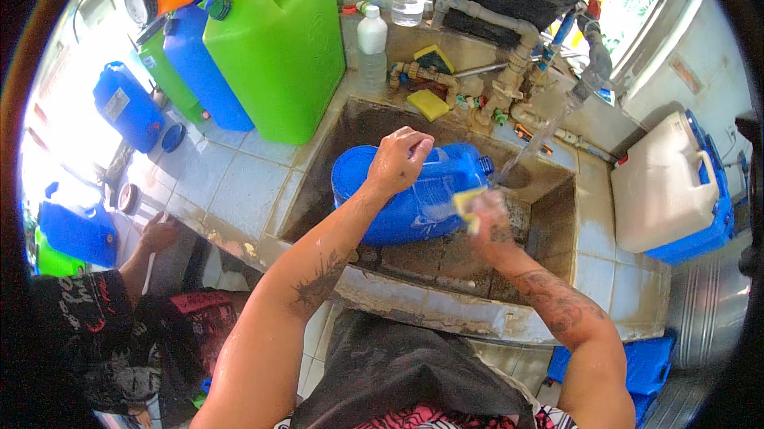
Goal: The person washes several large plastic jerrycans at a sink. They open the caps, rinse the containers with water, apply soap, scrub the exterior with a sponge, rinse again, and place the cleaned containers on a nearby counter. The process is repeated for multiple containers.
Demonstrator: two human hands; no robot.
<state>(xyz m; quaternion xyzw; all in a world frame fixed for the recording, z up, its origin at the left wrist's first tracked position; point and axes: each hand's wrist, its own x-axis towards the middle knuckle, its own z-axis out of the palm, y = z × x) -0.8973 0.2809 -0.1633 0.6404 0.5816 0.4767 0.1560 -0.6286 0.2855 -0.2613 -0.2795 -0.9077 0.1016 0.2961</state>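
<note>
A blue plastic jerrycan (412, 220) lies on its side in the tiled sink (552, 220), its threaded neck pointing right. My left hand (397, 160) is curled around the jerrycan's handle, on its upper side. Blurred by motion, my right hand (492, 220) holds a yellow sponge (467, 202) against the jerrycan near the neck. White suds streak the blue wall there. Water (540, 139) pours from the tap (588, 80) into the sink, just beyond the neck.
Large green (274, 59), blue and orange jerrycans crowd the left counter. A yellow sponge (428, 105), plastic bottle (372, 41) and pipes (507, 83) line the back ledge. A beige jerrycan (659, 190) stands right. Another person's hand (160, 233) is at the left counter edge.
</note>
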